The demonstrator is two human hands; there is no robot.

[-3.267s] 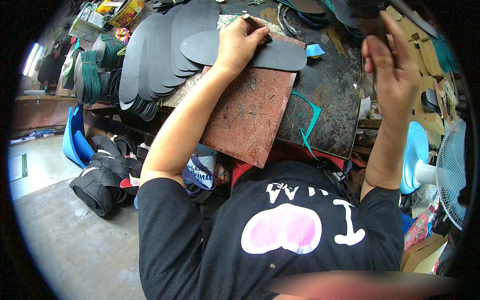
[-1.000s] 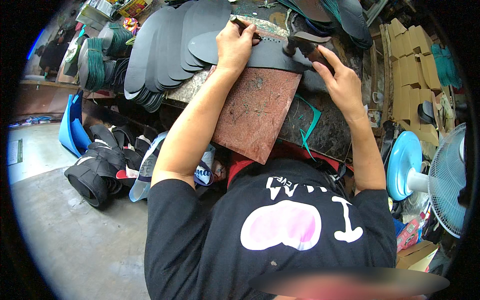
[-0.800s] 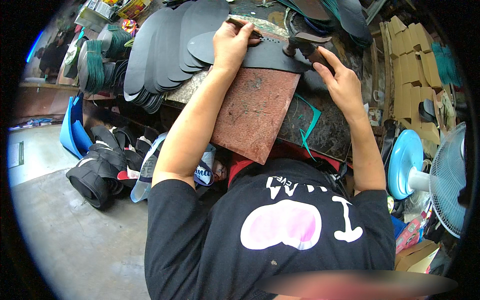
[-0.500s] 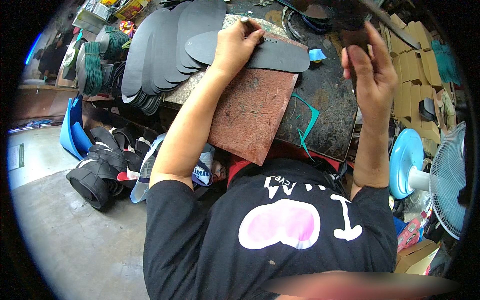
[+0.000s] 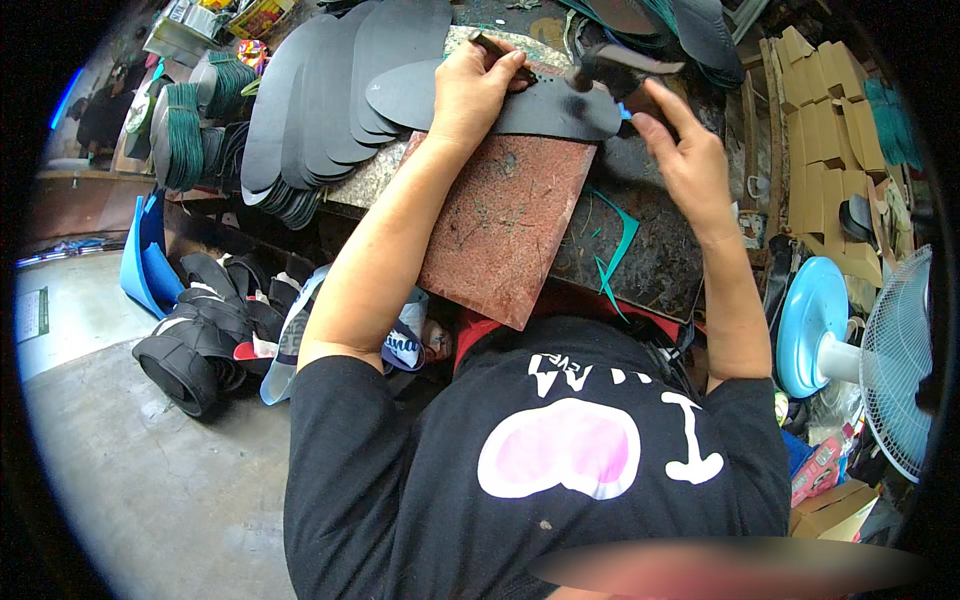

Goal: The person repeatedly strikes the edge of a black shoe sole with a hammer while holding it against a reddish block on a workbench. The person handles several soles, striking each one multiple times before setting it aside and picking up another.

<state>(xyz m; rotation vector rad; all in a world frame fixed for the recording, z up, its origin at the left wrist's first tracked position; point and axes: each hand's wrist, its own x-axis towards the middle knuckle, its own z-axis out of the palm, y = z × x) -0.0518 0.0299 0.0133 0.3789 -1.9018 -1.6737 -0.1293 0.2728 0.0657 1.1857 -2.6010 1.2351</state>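
Note:
A dark grey shoe sole point(image 5: 570, 115) lies across a reddish-brown slab point(image 5: 505, 220) on the workbench. Several small holes show in the sole beside my left hand point(image 5: 475, 90). That hand is closed round a short metal rod, probably a hole punch point(image 5: 487, 43), its lower end hidden by my fingers. In my right hand point(image 5: 690, 160) is a hammer point(image 5: 620, 68), slightly blurred, held above the right end of the sole. The hammer's handle is mostly hidden by my fingers. Overlapping grey soles point(image 5: 325, 95) are fanned out to the left of my left hand.
Green offcut strips point(image 5: 622, 245) lie on the dark bench point(image 5: 660, 250) right of the slab. Bundles of green cord point(image 5: 183, 140) stand at the far left. Stacked cardboard boxes point(image 5: 815, 130) and a white-and-blue fan point(image 5: 895, 360) line the right side. More soles sit at the back.
My right hand has swung the hammer down and leftward, toward the sole. My left hand stays in nearly the same spot, with the rod now leaning more.

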